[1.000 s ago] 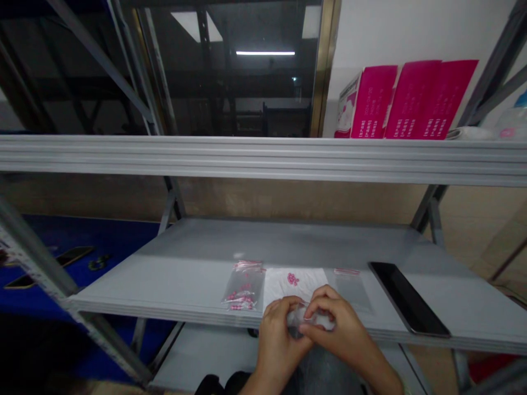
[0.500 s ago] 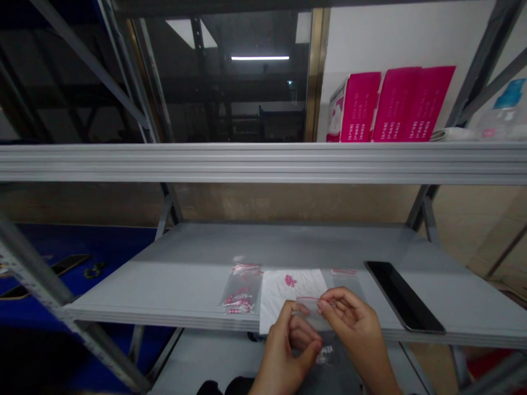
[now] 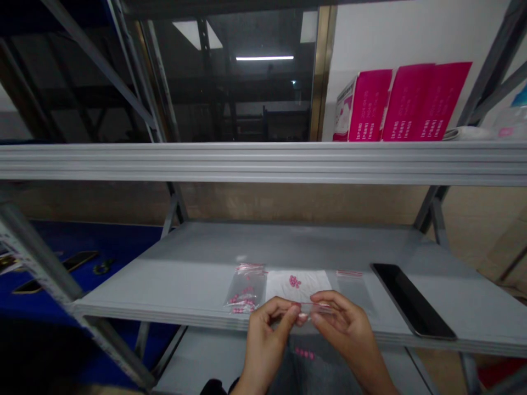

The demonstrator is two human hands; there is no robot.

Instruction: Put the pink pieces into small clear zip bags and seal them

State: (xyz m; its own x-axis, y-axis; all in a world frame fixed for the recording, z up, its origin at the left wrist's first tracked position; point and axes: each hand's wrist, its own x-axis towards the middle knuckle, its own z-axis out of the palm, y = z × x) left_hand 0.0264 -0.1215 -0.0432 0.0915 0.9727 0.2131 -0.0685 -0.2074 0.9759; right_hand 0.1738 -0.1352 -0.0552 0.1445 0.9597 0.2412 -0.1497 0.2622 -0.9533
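Note:
My left hand (image 3: 267, 332) and my right hand (image 3: 349, 332) both pinch the top of a small clear zip bag (image 3: 308, 336) at the shelf's front edge. Several pink beads (image 3: 304, 354) sit in a row low in that bag. Just beyond my hands, a white tissue (image 3: 275, 285) lies flat with a small cluster of pink beads (image 3: 295, 281) on it. To its left is another clear zip bag (image 3: 247, 288) with pink beads inside. A clear zip bag (image 3: 352, 282) with a red-striped top, apparently without beads, lies to the right, partly behind my right hand.
A black phone or tablet (image 3: 411, 302) rests at the right of the grey shelf (image 3: 185, 269). The upper shelf's rail (image 3: 263, 162) crosses in front, carrying pink boxes (image 3: 411, 104) and a bottle (image 3: 510, 120). A blue surface (image 3: 135, 233) lies to the left.
My left hand has risen from the bag's lower side to its top edge, and the bag now hangs between both hands. The view has shifted slightly left.

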